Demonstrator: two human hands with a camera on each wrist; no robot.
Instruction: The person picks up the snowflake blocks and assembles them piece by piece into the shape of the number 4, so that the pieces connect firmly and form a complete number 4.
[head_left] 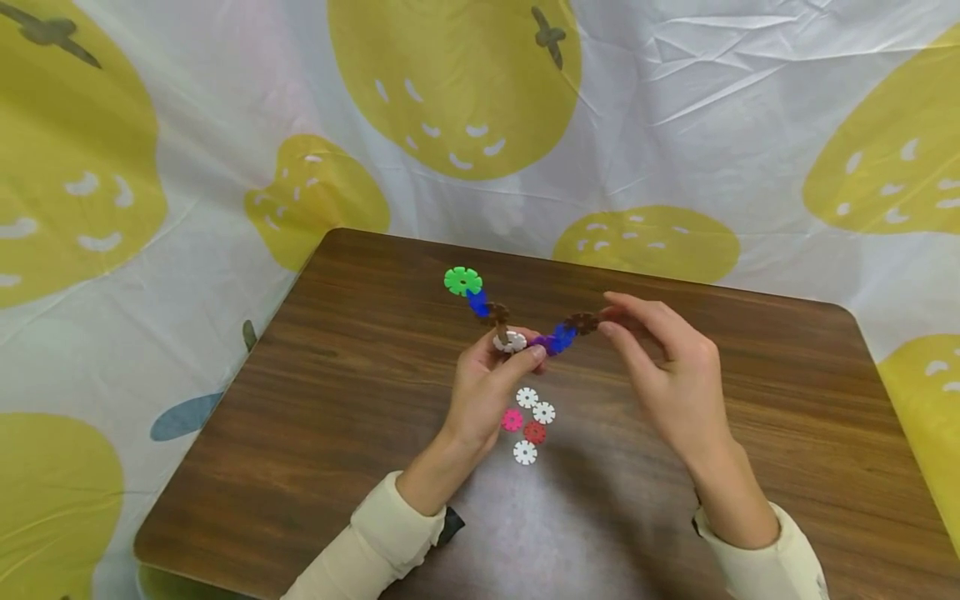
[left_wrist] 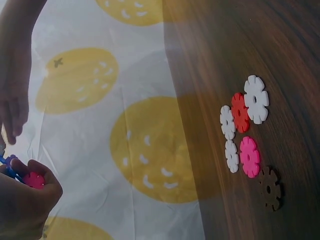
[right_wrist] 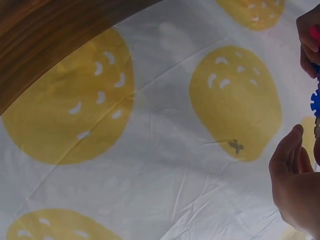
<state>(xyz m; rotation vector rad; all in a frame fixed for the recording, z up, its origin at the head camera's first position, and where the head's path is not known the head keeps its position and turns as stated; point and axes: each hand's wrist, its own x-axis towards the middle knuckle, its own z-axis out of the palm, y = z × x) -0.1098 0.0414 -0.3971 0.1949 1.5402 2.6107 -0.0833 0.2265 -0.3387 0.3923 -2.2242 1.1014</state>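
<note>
A bent chain of interlocking notched plastic discs is held above the table. My left hand (head_left: 487,383) grips it near the middle, thumb beside a white disc (head_left: 511,342). From there one arm of the chain runs up through brown and blue to a green disc (head_left: 462,281). The other runs right through purple and a blue disc (head_left: 564,337) to a brown disc (head_left: 581,323). My right hand (head_left: 675,375) pinches that brown disc's outer edge with thumb and fingertips. In the left wrist view, a pink disc (left_wrist: 34,180) shows within the left hand's curled fingers.
Loose discs lie on the wooden table (head_left: 337,375) below the hands: several white ones (head_left: 525,452), a red one (head_left: 535,432) and a pink one (head_left: 512,419). The left wrist view also shows a brown one (left_wrist: 270,188). A lemon-print cloth (head_left: 480,208) hangs behind the table.
</note>
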